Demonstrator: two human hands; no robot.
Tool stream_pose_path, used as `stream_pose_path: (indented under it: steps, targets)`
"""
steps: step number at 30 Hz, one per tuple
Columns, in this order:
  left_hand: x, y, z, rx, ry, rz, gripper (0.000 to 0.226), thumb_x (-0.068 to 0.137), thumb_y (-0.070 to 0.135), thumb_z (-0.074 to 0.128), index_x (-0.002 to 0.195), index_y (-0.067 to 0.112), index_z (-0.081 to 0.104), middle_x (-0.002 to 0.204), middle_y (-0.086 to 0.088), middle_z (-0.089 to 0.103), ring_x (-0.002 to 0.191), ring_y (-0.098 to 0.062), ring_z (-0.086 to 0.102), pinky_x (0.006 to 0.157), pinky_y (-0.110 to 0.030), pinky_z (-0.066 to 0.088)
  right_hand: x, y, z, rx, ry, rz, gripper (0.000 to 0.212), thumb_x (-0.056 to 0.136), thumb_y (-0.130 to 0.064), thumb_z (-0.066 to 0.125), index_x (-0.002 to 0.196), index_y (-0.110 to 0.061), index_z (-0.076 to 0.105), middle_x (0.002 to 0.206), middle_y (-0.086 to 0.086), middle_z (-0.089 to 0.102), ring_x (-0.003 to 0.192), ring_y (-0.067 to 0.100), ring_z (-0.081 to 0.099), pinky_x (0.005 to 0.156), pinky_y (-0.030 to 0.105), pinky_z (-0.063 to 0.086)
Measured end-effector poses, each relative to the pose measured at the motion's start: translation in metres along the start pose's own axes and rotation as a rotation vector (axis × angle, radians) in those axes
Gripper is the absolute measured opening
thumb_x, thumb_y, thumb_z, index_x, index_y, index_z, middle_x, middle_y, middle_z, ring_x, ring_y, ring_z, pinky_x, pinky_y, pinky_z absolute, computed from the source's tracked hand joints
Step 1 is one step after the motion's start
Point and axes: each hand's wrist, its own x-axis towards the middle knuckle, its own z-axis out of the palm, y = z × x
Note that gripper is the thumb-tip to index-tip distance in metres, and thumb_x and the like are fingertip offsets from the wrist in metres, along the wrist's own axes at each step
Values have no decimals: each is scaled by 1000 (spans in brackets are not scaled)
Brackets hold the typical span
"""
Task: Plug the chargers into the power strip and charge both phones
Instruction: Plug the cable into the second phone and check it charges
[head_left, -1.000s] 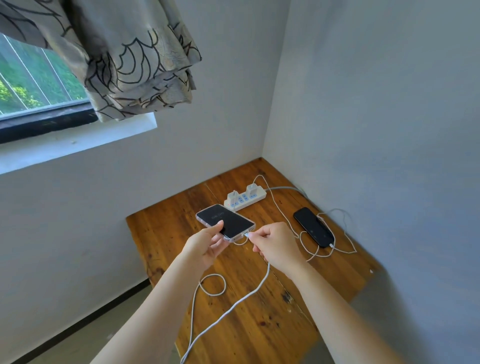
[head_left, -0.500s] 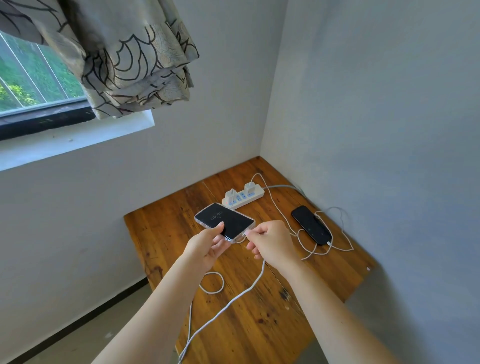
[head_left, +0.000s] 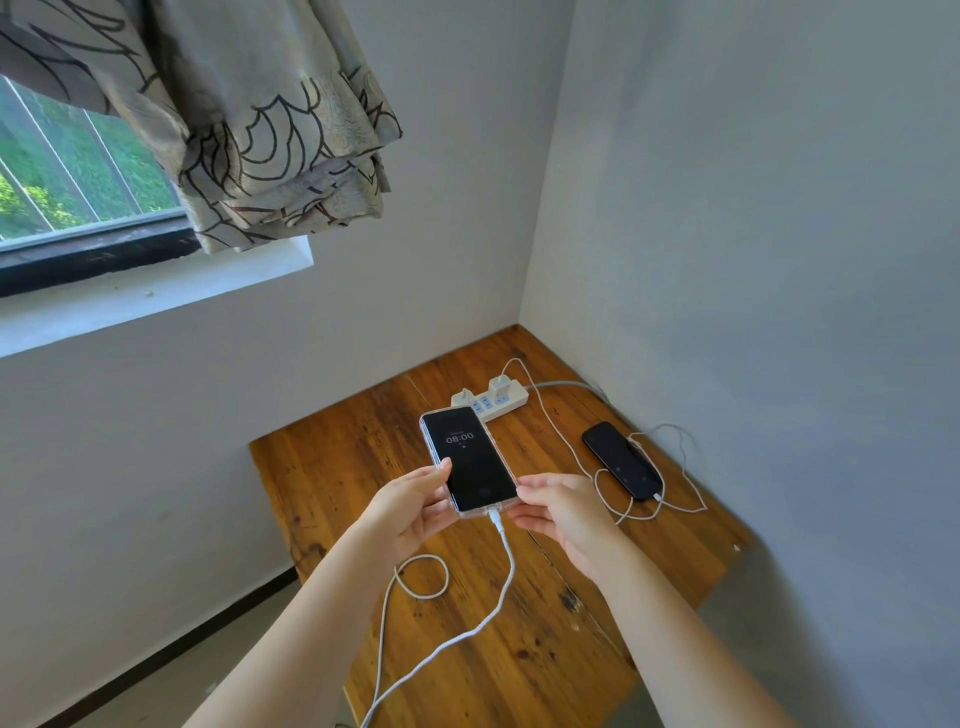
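My left hand (head_left: 413, 512) holds a phone in a clear case (head_left: 467, 457) above the wooden table (head_left: 332, 467). Its screen is lit and reads 08:00. A white cable (head_left: 501, 577) is plugged into its bottom end and hangs down off the table's front edge. My right hand (head_left: 563, 512) touches the phone's lower right corner with its fingers apart. A white power strip (head_left: 491, 401) lies at the back with two white chargers standing in it. A second dark phone (head_left: 621, 460) lies on the table at the right, with a thin white cable (head_left: 670, 504) plugged into it.
The table stands in a corner, with grey walls close behind it and to its right. A window with a patterned curtain (head_left: 249, 135) hangs at the upper left. Loose cable loops (head_left: 421, 577) lie on the near part of the table.
The cable plug has gone into the phone and the screen has lit up. My right hand has let go of the plug and both hands have turned the phone lengthwise toward me.
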Motion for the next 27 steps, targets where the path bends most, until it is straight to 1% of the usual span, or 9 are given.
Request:
stream_pose_path:
  steps: [1, 4, 5, 8, 12, 14, 19, 23, 27]
  targets:
    - [0, -1, -2, 1, -16, -4, 28, 92, 19, 59, 118, 11, 57, 107, -18, 72, 90, -28, 73, 68, -30, 59, 0, 1, -1, -10, -1, 0, 13, 92, -4, 58, 102, -10, 64, 100, 15, 72, 92, 27, 72, 86, 38, 58]
    - [1, -3, -5, -10, -35, -21, 23, 95, 16, 55, 117, 13, 58, 110, -17, 71, 93, -30, 72, 59, -31, 61, 1, 5, -3, -16, -4, 1, 13, 91, -2, 59, 96, -12, 64, 99, 15, 72, 91, 27, 72, 86, 39, 58]
    - [1, -3, -5, -9, -35, -24, 23, 95, 16, 54, 117, 13, 59, 110, -17, 71, 94, -31, 72, 59, -31, 61, 1, 6, -3, -20, -4, 0, 13, 91, -2, 59, 95, -13, 64, 99, 15, 72, 91, 27, 72, 86, 39, 58]
    - [3, -4, -8, 14, -45, -20, 26, 95, 16, 54, 120, 14, 58, 111, -16, 71, 97, -32, 72, 68, -35, 61, 1, 9, -4, -26, -13, -4, 14, 90, -1, 59, 96, -13, 64, 101, 15, 72, 92, 28, 72, 88, 41, 58]
    - [6, -4, -10, 60, -54, 4, 30, 95, 17, 54, 125, 15, 57, 115, -16, 70, 102, -32, 70, 84, -42, 57, 1, 9, -5, -22, -30, -4, 15, 89, 0, 59, 96, -12, 65, 102, 15, 72, 93, 28, 72, 88, 41, 58]
    - [6, -4, -10, 89, -51, 17, 31, 95, 18, 54, 126, 17, 56, 118, -15, 68, 104, -32, 69, 87, -43, 56, 0, 10, -6, -21, -40, -3, 16, 89, 1, 59, 96, -12, 65, 101, 14, 71, 93, 28, 72, 87, 39, 58]
    - [4, -4, -9, 120, -41, 32, 30, 95, 19, 54, 125, 19, 57, 118, -15, 67, 106, -32, 67, 79, -38, 58, 1, 12, -7, -33, -51, 6, 17, 89, 1, 60, 100, -10, 65, 101, 13, 72, 93, 27, 72, 85, 36, 59]
    - [2, -4, -7, 134, -27, 38, 27, 95, 19, 54, 122, 19, 58, 118, -14, 66, 107, -31, 65, 65, -32, 57, 3, 13, -7, -44, -33, 12, 17, 88, 1, 61, 99, -12, 65, 102, 13, 70, 93, 28, 71, 85, 36, 59]
    - [2, -4, -7, 146, -29, 42, 24, 95, 20, 54, 118, 20, 61, 117, -13, 67, 106, -30, 66, 65, -31, 55, 4, 15, -7, -69, -27, 11, 18, 88, -1, 62, 102, -11, 65, 105, 13, 70, 93, 27, 71, 84, 35, 59]
